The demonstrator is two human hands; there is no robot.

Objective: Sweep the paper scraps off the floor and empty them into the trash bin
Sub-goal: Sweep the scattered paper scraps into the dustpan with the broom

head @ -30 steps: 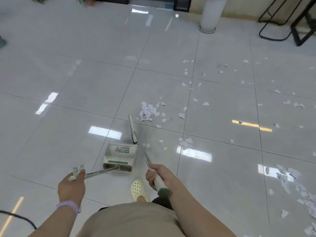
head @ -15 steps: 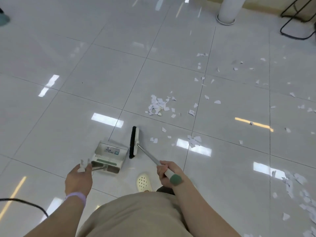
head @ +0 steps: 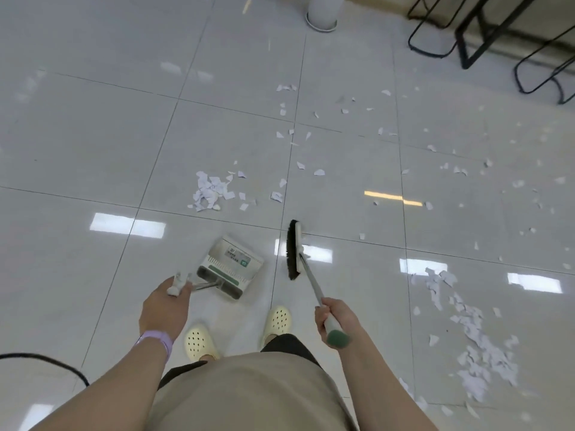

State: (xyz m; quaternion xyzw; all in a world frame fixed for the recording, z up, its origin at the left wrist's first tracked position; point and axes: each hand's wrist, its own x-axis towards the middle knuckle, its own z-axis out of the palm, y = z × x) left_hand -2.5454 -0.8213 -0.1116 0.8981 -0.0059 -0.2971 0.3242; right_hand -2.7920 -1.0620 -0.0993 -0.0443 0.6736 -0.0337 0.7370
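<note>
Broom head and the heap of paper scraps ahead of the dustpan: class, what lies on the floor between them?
In the head view, between the broom head and the heap of paper scraps lies mostly bare tile crossed by a grout line, with a few loose scraps near the heap.

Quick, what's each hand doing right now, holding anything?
Left hand: grips the dustpan handle, dustpan low over the floor.
Right hand: grips the broom handle, brush head by the dustpan.

Print on the dustpan [head: 231,263] label is too small to be read. Black chair frames [head: 485,29] and the white post [head: 323,10] are cut off by the top edge. Far scraps [head: 513,141] at the right are blurred.
</note>
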